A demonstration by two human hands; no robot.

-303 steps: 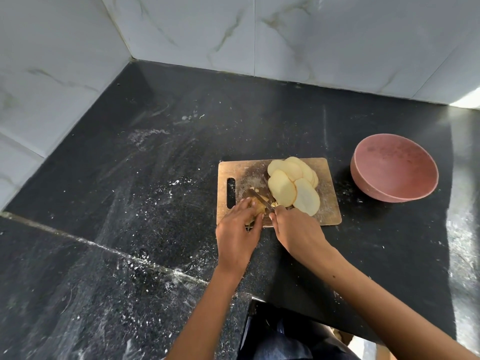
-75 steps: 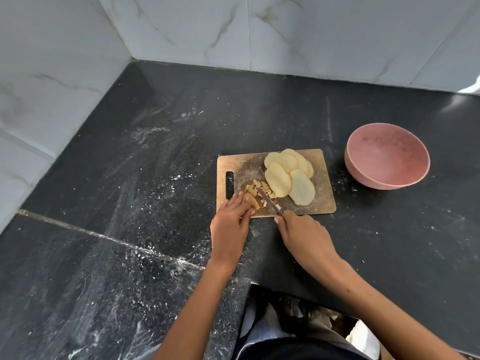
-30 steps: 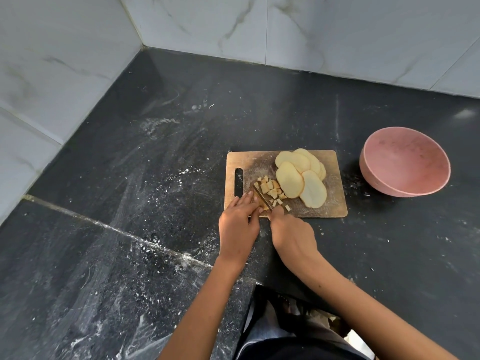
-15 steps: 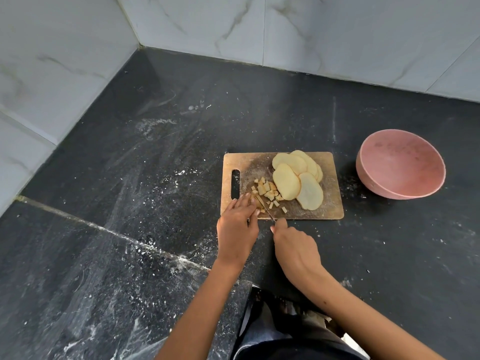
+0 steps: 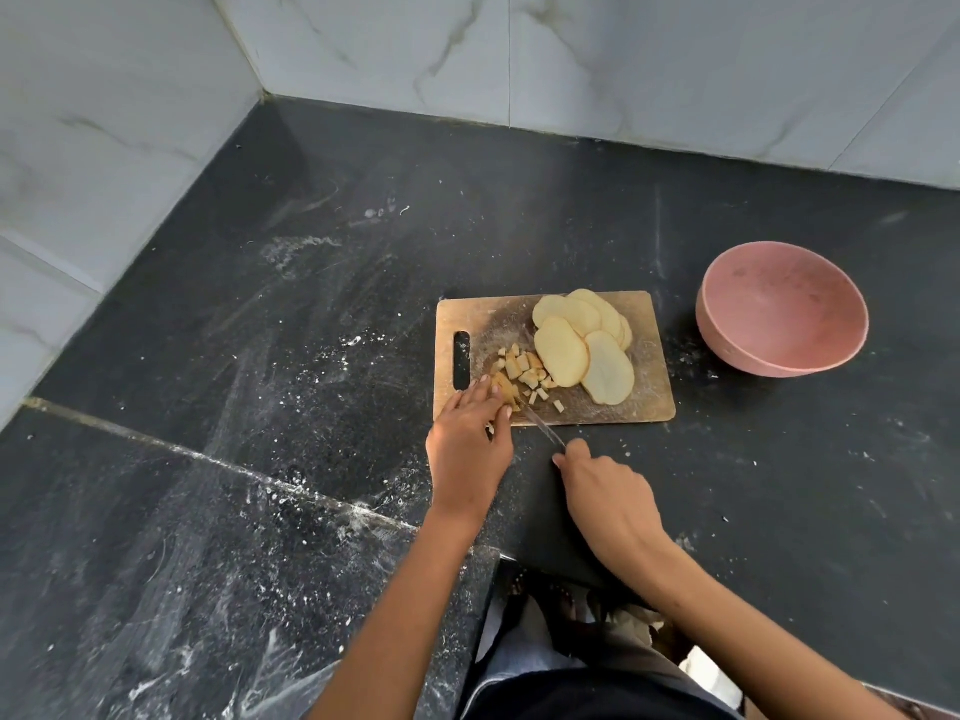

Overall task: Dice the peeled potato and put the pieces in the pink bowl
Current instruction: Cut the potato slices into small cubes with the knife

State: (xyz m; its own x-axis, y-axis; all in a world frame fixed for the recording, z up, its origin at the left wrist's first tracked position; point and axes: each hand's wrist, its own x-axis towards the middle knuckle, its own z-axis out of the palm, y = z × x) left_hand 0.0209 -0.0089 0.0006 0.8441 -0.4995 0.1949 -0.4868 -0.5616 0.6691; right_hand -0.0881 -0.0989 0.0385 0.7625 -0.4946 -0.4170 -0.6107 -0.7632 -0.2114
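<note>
On the cutting board [image 5: 644,407], the left hand [image 5: 467,449] pins a potato strip [image 5: 505,385] flat with its fingertips; the right hand [image 5: 605,485] grips the knife [image 5: 540,428]. The potato slices [image 5: 582,345] look stiff, wet, slippery (best pinched by their edges). The pink bowl [image 5: 782,317] sits far right on the table [image 5: 311,304].

left grip [image 5: 470,439] fingers extended forward, right grip [image 5: 605,483] curled closed

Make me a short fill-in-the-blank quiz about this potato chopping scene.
1. The pink bowl holds ____ potato pieces.
2. The right hand grips a ____.
3. The potato slices lie on the wooden ____.
4. The left hand holds down potato on the board's ____ edge.

Missing words: no; knife; cutting board; near
</note>
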